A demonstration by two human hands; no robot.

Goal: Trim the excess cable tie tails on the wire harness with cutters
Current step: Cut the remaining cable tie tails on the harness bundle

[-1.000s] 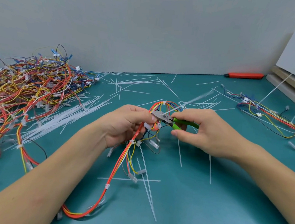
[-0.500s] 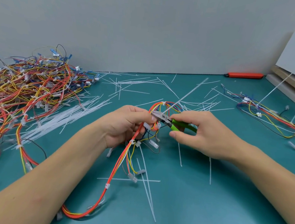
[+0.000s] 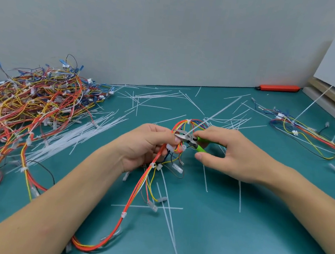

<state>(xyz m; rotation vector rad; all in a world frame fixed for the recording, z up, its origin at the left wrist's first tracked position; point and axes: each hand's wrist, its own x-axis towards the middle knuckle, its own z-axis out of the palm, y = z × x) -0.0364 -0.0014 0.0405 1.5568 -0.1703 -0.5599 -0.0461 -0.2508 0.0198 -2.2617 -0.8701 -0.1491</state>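
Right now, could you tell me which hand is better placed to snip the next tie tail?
The right hand: it already grips the green-handled cutters, whose blades sit at the long white tie tail above the wire harness. The left hand is busy holding the harness steady.

Teal table strewn with harnesses, tie offcuts.

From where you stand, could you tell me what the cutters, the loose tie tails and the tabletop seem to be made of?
Cutters: bare steel head, judging by its grey glint; the green handles look like matte plastic or rubber sleeves.
Tie tails: thin, whitish, translucent strips, probably nylon.
Tabletop: teal, even, with a soft sheen; likely a rubber or vinyl mat, though the look leaves that open.
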